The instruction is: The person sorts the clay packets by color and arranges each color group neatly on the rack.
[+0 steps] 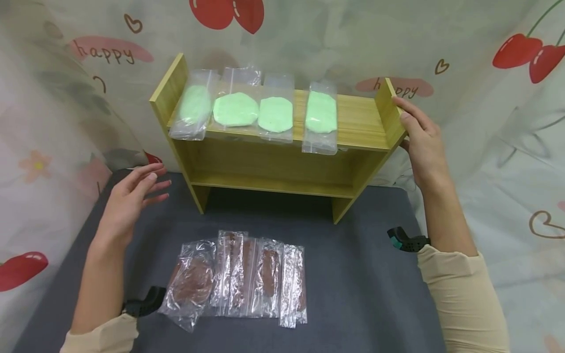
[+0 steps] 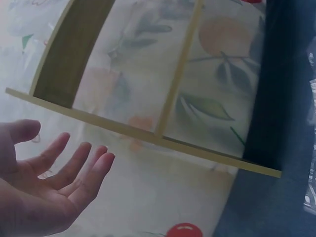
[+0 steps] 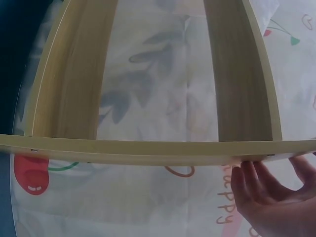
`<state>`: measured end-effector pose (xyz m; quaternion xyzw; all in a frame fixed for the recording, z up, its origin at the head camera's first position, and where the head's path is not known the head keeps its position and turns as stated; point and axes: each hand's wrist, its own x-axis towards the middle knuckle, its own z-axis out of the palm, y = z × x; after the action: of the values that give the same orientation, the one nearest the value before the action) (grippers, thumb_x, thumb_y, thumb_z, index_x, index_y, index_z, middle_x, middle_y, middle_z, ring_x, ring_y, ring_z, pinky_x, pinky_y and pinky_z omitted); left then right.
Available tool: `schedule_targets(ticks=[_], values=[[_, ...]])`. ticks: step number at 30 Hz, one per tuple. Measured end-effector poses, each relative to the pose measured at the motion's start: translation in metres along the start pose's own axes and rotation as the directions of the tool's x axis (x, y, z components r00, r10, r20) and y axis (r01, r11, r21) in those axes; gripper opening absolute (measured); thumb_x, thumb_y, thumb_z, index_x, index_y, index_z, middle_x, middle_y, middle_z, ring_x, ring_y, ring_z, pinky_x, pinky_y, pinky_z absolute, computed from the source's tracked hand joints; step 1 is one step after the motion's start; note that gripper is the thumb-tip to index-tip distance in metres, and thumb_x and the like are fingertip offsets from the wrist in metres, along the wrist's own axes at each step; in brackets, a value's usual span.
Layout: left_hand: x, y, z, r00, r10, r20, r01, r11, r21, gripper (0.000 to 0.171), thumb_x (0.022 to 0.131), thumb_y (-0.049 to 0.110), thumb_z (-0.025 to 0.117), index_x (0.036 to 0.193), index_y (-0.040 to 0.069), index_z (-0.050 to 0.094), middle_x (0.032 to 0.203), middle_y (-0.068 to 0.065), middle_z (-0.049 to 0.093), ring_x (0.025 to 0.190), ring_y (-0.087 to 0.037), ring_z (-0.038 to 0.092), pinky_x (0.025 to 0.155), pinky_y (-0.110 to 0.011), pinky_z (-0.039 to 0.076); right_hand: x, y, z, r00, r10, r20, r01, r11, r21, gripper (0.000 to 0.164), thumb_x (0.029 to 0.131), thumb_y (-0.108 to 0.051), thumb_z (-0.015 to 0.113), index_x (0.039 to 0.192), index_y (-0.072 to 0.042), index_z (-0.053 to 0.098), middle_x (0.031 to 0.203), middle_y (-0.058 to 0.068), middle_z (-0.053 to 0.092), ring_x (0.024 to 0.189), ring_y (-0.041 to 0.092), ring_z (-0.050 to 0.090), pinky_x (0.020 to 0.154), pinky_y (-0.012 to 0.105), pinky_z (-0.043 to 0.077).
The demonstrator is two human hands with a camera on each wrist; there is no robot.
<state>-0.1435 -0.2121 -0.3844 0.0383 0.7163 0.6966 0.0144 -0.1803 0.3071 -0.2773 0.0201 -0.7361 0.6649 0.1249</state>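
Observation:
A light wooden two-tier shelf (image 1: 273, 184) stands on the dark table, tilted away in the head view. My right hand (image 1: 423, 142) touches the upper end of its right side panel (image 1: 388, 113). In the right wrist view, the fingertips (image 3: 249, 170) meet the panel's outer face. Left of the shelf, my left hand (image 1: 132, 193) hovers with spread, slightly bent fingers and nothing in them. Several clear zip bags with pale green flat pieces lie along the top tier, among them a left one (image 1: 194, 105) and a right one (image 1: 321, 113), their ends overhanging the front edge.
On the dark table (image 1: 357, 294) in front of the shelf, several clear zip bags with brown flat pieces (image 1: 194, 282) lie in an overlapping row. A patterned curtain (image 1: 309, 44) hangs close behind and at both sides. The shelf's lower tier (image 1: 265, 182) bears no bags.

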Motion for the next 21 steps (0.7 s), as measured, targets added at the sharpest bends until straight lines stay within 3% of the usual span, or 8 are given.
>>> schedule_targets(ticks=[7,21], values=[[-0.010,-0.023,-0.005,0.999,-0.036,0.007,0.036,0.999,0.039,0.049,0.102,0.036,0.054,0.144,0.010,0.049,0.134,0.002,0.055,0.116,-0.009,0.060,0.088,-0.022,0.052,-0.001,0.001,0.000,1.000,0.001,-0.008,-0.001,1.000,-0.016,0.040,0.105,-0.031,0.047,0.144,-0.022,0.055,0.153,0.001,0.038,0.133,0.022,0.036,0.111,0.051,0.026],[-0.039,-0.069,-0.016,0.996,-0.090,0.021,0.091,0.995,-0.044,0.045,0.103,0.027,0.055,0.144,0.008,0.049,0.130,0.007,0.058,0.114,-0.007,0.062,0.087,-0.023,0.053,-0.001,0.001,0.001,1.000,0.009,0.002,-0.009,1.000,-0.011,0.041,0.105,-0.032,0.045,0.144,-0.023,0.054,0.154,0.000,0.036,0.135,0.022,0.034,0.111,0.052,0.027]])
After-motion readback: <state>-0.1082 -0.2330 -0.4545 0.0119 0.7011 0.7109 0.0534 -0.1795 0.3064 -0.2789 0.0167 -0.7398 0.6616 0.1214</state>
